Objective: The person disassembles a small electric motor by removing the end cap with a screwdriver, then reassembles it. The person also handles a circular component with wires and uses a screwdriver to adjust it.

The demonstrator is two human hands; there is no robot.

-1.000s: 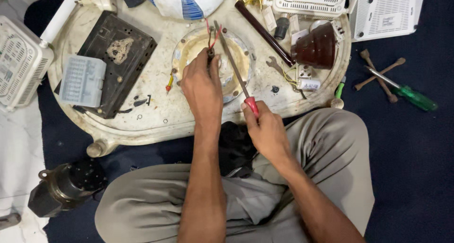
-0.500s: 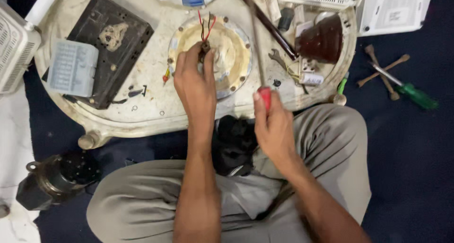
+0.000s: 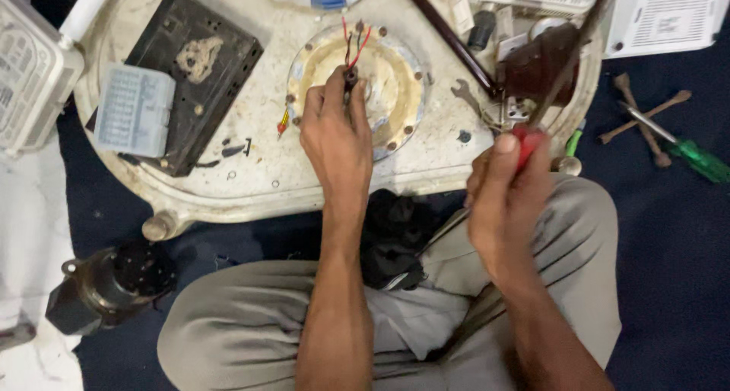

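Pinching the red-and-black wire bundle (image 3: 351,52) upright over the round plate (image 3: 395,87) at the middle of the white base (image 3: 251,170), the left hand (image 3: 334,136) held firm; right hand (image 3: 506,197) clenched a red-handled screwdriver (image 3: 559,75) off right, the plate's bolts apparently not yet undone.

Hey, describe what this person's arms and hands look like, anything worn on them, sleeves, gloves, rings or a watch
Both arms are bare as far up as the head view shows; no sleeve edge is in view. The left hand and right hand wear no gloves. No watch or band shows at either wrist, and no ring is visible on the fingers that show. The person wears grey-beige trousers.
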